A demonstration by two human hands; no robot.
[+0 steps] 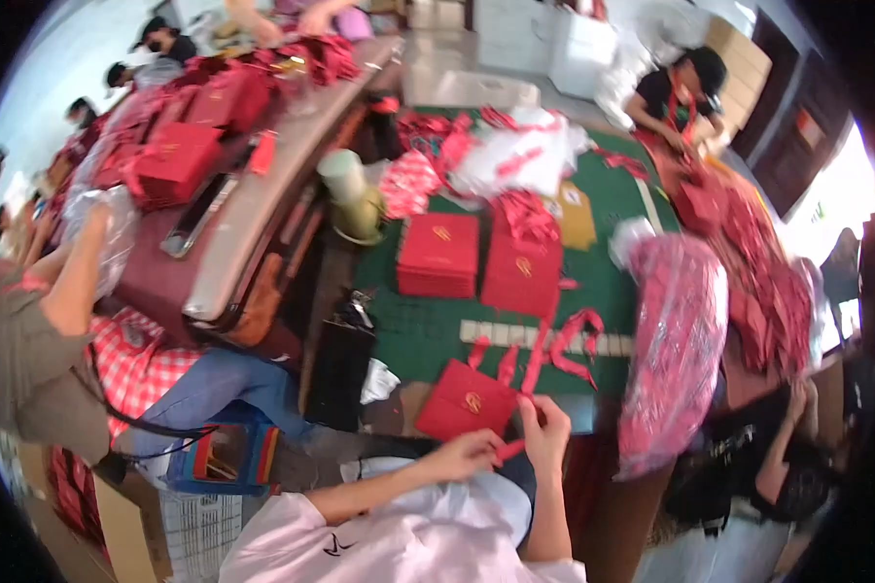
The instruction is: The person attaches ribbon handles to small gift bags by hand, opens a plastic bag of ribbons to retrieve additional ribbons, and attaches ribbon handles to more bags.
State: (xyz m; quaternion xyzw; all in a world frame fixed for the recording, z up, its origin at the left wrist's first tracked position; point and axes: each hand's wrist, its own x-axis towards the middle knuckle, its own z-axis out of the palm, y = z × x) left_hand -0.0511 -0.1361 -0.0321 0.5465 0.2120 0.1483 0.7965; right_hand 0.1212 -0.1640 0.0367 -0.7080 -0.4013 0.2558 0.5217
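Observation:
A flat red gift bag [465, 401] with a gold emblem lies at the near edge of the green table, tilted slightly. Red ribbon [511, 450] runs at its lower right corner, between my hands. My left hand [472, 454] is closed, its fingers pinching the ribbon by the bag's lower edge. My right hand [544, 424] is closed on the ribbon at the bag's right side, fingers pointing up. More red ribbon [576, 355] curls on the table beyond. Behind stand a stack of red bags [437, 255] and another red bag [521, 274] with ribbon heaped on it.
A plastic-wrapped pink-red bundle [676, 350] lies along the table's right side. Pale rectangular pieces [496, 333] form a row on the green table [399, 340]. A green cylinder [358, 209] stands at left. Co-workers sit left and right, beside tables heaped with red bags.

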